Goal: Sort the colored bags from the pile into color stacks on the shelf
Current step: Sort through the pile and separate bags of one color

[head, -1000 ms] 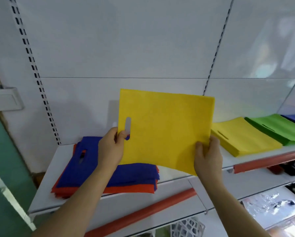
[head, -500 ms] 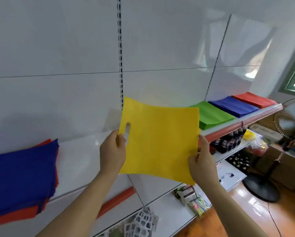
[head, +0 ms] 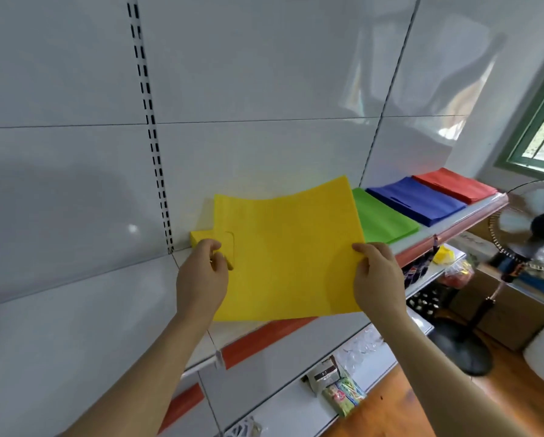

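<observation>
Placement step in hand: left hand (head: 201, 275) and right hand (head: 376, 274) each pinched an edge of the flat yellow fabric bag (head: 288, 253), held over the yellow stack (head: 201, 236) on the white shelf (head: 75, 310); next move, by judgement: square it and lower.

— Where is the held bag (head: 283, 253)?
— Between the left hand (head: 201, 279) and right hand (head: 376, 279); over a stack (head: 198, 238) on the shelf (head: 75, 326).
— And rightwards?
— Three more stacks (head: 415, 203) lie side by side; a fan (head: 535, 225) stands beyond.
</observation>
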`<state>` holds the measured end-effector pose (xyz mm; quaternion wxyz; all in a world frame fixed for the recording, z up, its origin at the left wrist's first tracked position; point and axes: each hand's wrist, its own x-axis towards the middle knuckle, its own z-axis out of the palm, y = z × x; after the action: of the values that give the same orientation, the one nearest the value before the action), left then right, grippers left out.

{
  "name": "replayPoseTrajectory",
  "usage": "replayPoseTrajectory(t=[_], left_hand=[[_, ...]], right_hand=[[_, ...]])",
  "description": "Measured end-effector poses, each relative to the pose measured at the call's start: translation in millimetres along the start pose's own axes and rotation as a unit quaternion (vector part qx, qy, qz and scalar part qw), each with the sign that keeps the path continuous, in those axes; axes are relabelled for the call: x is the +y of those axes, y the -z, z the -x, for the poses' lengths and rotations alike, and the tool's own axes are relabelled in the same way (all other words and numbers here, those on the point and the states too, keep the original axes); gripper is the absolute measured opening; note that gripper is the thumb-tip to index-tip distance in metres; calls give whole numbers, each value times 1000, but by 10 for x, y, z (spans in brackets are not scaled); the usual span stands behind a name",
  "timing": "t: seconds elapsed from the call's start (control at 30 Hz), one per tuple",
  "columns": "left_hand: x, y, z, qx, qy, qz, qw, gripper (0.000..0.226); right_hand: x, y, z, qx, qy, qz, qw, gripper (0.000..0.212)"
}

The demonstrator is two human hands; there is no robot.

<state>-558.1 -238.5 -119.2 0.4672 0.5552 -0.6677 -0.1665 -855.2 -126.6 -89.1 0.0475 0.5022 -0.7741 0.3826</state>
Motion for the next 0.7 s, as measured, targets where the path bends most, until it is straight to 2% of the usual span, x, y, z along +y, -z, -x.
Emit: replayPoseTrajectory(t=[0.27, 0.53, 0.7], left_hand=[[-88, -278, -261, -39, 44, -105, 993, 31], [-14, -377, -241, -29, 95, -243, 965, 23], [87, -446, -164, -10, 132, -333, 934, 27]], right_hand=[[-7, -524, -698, -97, 34, 54, 993, 60], [224, -1070, -1278, -183, 118, 82, 973, 57], [352, -1254, -1387, -239, 199, 91, 946, 53]])
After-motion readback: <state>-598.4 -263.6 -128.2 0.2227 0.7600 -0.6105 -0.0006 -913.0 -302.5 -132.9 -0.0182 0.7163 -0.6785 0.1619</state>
